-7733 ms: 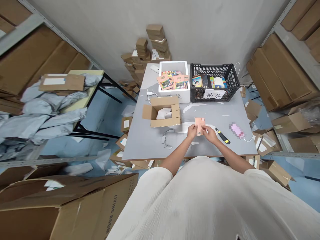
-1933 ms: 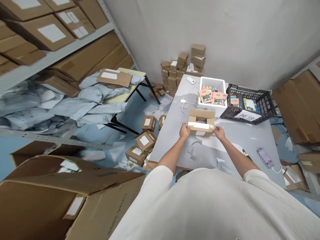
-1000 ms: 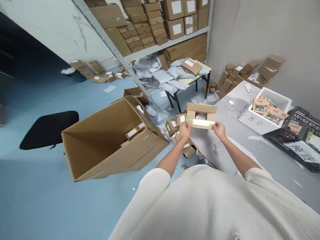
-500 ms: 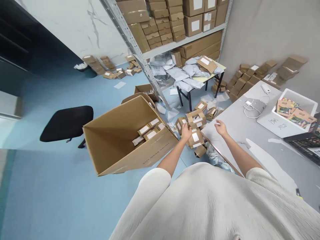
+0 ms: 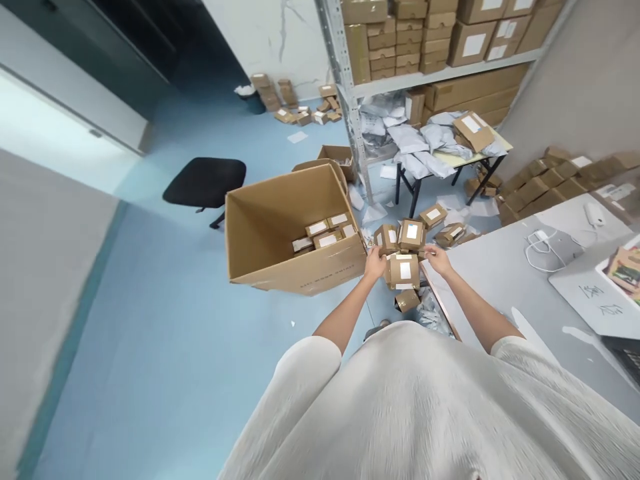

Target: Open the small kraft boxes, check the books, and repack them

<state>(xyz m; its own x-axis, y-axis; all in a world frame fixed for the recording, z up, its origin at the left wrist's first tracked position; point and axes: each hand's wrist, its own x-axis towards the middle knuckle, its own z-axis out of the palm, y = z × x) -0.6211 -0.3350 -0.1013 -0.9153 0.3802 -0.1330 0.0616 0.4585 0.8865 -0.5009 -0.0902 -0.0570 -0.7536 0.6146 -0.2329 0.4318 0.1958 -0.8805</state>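
Note:
My left hand is closed, thumb and fingers together, at the left side of a group of small brown cardboard boxes. My right hand is opposite, with its fingertips pinched. Anything thin between the fingers is too small to make out. Between the hands appear a labelled box and, just beyond it, another small box with a white label. A third box lies behind my left fingers. Nearer my body, a small box lies with its end open.
A large open carton holding several small labelled boxes stands to the left. On the right are a grey table with a white cable and a white bin. Beyond are a black chair, metal shelving and grey mailer bags.
My right hand has come in toward the boxes, closer to my left hand. A box between them that showed an open-looking top now appears closed. The view has swung left.

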